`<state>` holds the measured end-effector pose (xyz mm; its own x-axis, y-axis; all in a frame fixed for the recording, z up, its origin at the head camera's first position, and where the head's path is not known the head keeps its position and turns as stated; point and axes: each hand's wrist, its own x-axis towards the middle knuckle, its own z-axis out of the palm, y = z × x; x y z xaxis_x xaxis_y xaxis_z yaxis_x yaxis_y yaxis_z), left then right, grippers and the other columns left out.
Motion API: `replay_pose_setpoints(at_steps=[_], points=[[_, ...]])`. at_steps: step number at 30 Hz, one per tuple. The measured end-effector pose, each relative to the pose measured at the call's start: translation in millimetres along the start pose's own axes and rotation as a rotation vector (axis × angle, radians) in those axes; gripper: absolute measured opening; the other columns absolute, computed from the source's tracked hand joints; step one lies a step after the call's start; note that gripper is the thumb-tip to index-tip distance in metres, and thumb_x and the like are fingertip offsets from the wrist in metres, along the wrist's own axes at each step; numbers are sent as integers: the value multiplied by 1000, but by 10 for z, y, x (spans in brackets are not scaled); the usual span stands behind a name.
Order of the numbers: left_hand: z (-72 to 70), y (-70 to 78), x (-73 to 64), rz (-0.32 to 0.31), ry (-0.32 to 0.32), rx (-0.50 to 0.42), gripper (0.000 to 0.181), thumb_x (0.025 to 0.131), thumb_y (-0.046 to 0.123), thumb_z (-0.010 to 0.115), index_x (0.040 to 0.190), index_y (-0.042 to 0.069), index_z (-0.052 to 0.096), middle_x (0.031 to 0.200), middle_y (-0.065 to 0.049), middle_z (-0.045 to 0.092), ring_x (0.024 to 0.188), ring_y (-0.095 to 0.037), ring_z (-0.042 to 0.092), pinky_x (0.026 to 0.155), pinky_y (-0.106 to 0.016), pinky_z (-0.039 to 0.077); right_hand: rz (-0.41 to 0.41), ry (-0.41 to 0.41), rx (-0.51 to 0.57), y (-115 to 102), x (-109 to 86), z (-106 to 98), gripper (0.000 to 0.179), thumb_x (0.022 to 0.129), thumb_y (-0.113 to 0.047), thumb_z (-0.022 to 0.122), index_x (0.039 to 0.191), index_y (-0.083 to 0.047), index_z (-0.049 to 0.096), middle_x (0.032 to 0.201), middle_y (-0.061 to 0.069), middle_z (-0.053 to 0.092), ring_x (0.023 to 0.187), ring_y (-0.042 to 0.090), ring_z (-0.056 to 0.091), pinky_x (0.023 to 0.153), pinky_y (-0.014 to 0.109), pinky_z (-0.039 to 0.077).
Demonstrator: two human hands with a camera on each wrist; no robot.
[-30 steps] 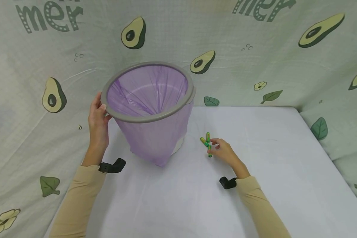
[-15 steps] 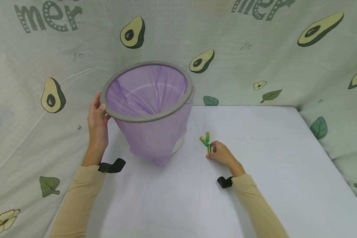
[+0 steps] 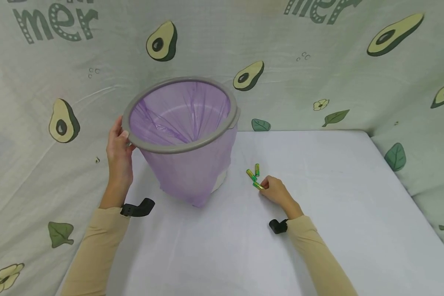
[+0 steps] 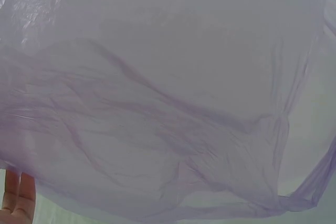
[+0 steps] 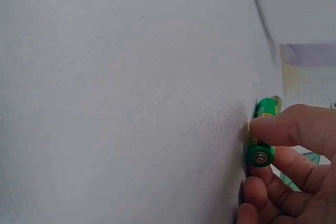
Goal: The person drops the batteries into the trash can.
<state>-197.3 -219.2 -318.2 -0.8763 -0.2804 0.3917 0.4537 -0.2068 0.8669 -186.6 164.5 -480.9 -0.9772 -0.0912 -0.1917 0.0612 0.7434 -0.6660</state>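
Note:
A waste bin (image 3: pixel 192 146) with a grey rim and a purple liner bag (image 3: pixel 192 172) stands on the table's left side. My left hand (image 3: pixel 119 158) holds its rim at the left, thumb near the top. In the left wrist view the liner fills most of the picture, and a few fingers (image 4: pixel 20 195) show at lower left. To the bin's right, my right hand (image 3: pixel 277 193) pinches a green and yellow battery (image 3: pixel 258 186) at one end, low over the table. Two similar batteries, an angled one (image 3: pixel 251 174) and an upright-lying one (image 3: pixel 257 169), lie just beyond it.
A white cloth covers the table (image 3: pixel 336 197). Behind and beside it hangs a pale green curtain (image 3: pixel 281 94) printed with avocados and leaves. Black wrist cameras (image 3: pixel 137 207) sit on both forearms.
My right hand has closed its fingers on the nearest battery and turned it from lengthwise to slanted. My left hand has stayed on the bin's rim.

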Motion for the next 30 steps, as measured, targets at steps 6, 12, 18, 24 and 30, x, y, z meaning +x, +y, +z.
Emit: replay_pose_setpoints(at_steps=[6, 12, 18, 24, 30], points=[[-2, 1, 9, -3, -1, -4, 50, 89, 16, 40, 139, 10, 41, 124, -5, 46, 91, -11, 48, 76, -19, 43, 16, -21, 50, -6, -20, -22, 22, 83, -10, 62, 100, 3, 57, 90, 13, 60, 74, 18, 55, 65, 27, 45], [-12, -3, 14, 1, 0, -7, 51, 88, 16, 41, 139, 9, 41, 125, -5, 46, 91, -12, 48, 77, -20, 43, 8, -34, 80, 11, -25, -17, 21, 85, -11, 62, 100, 2, 56, 87, 11, 60, 70, 14, 57, 63, 25, 45], [-21, -11, 13, 7, -4, -12, 50, 88, 15, 41, 138, 9, 41, 124, -5, 47, 91, -11, 48, 76, -19, 43, 7, -32, 102, -1, -36, -9, 22, 85, -13, 62, 100, 3, 57, 85, 10, 59, 70, 15, 55, 62, 24, 43], [-23, -22, 16, 17, 2, -24, 49, 88, 14, 42, 137, 9, 43, 121, -5, 48, 88, -10, 49, 74, -19, 42, -21, 15, 99, -32, -51, -30, 25, 86, -18, 61, 102, 1, 62, 81, 7, 53, 72, 17, 47, 60, 26, 38], [-30, -29, 26, 14, 8, -32, 49, 88, 14, 42, 136, 9, 44, 121, -5, 48, 87, -11, 49, 73, -19, 42, -50, 78, 112, -80, -59, -92, 25, 86, -16, 59, 105, 0, 64, 85, 8, 56, 75, 18, 48, 62, 26, 39]])
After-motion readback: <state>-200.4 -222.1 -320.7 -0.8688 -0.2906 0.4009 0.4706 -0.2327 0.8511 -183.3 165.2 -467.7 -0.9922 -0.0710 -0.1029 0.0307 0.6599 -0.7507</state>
